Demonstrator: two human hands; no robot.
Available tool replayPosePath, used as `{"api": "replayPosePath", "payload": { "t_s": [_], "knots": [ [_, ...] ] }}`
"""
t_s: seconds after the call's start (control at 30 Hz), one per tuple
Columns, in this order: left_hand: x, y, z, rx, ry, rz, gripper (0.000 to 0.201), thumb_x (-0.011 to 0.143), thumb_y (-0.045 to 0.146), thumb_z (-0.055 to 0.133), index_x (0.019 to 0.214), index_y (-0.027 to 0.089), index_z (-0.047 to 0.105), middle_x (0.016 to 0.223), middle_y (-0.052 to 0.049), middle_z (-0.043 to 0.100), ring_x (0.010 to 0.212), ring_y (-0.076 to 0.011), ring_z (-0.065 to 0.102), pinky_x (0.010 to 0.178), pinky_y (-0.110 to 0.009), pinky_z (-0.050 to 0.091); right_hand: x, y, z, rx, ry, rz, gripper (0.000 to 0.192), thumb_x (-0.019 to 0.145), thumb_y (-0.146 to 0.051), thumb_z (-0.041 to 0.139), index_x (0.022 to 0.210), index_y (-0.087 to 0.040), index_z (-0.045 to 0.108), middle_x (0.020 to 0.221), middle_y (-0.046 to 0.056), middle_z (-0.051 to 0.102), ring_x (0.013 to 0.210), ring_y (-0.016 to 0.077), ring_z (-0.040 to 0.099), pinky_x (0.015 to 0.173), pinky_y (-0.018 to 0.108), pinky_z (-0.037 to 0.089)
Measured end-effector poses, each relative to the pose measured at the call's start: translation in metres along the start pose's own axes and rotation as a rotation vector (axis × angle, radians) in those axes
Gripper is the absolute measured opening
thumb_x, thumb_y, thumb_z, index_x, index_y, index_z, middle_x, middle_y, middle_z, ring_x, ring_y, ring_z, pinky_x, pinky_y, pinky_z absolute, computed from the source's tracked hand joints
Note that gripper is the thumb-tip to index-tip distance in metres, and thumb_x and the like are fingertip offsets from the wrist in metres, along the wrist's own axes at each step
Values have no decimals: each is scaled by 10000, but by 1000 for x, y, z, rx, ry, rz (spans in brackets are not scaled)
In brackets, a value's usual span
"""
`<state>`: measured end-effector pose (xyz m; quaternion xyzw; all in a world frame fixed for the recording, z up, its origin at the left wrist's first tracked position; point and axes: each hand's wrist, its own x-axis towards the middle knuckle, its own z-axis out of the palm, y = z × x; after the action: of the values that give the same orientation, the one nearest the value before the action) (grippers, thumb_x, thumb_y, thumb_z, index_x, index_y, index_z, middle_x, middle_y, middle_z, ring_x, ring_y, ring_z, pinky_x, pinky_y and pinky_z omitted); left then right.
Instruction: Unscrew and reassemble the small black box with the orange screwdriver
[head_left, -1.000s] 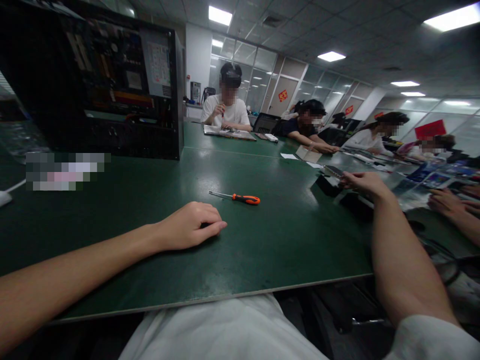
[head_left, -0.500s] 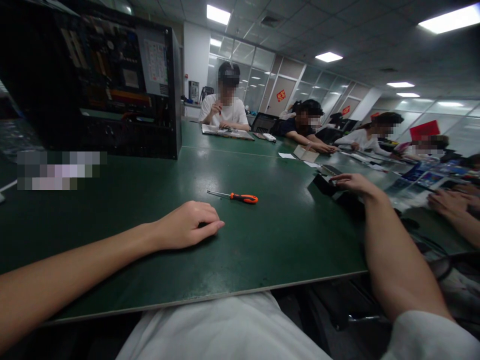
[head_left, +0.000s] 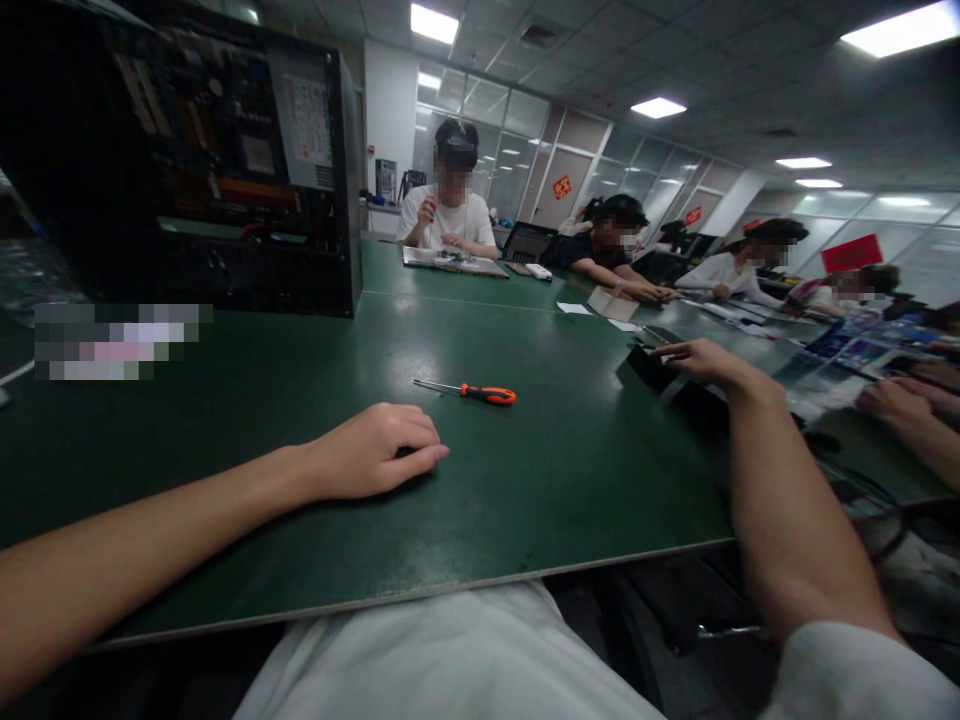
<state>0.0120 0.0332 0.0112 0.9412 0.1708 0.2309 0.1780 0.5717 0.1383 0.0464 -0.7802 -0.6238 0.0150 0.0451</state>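
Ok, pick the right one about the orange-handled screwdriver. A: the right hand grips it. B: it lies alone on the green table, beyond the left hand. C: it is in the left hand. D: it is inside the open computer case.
B: the screwdriver lies on the green table, apart from the left hand and the right hand.
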Motion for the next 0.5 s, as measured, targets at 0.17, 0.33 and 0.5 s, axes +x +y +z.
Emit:
{"api": "replayPosePath", "payload": {
  "t_s": [0.17,0.33,0.5],
  "knots": [
    [0,0,-1,8,-8,1,321,1021,242,501,819,146,732,842,-73,724,810,-167,654,783,-264,496,-10,-5,-7,78,-122,59,557,877,-76,493,1422,-95,607,1227,178,708,887,191,666,741,252,479],
    [0,0,-1,15,-7,7,316,1019,242,506,820,148,732,845,-73,727,810,-167,657,782,-268,498,-12,-11,-10,70,-126,60,546,863,-70,500,1390,-99,637,1219,176,711,898,172,671,764,240,473],
    [0,-1,0,38,-17,15,294,1016,239,511,843,150,732,887,-78,728,840,-171,662,798,-271,497,1,-13,-8,-30,-57,49,429,841,-23,539,1212,-89,745,1104,176,730,896,183,677,841,282,478]
  ]
}}
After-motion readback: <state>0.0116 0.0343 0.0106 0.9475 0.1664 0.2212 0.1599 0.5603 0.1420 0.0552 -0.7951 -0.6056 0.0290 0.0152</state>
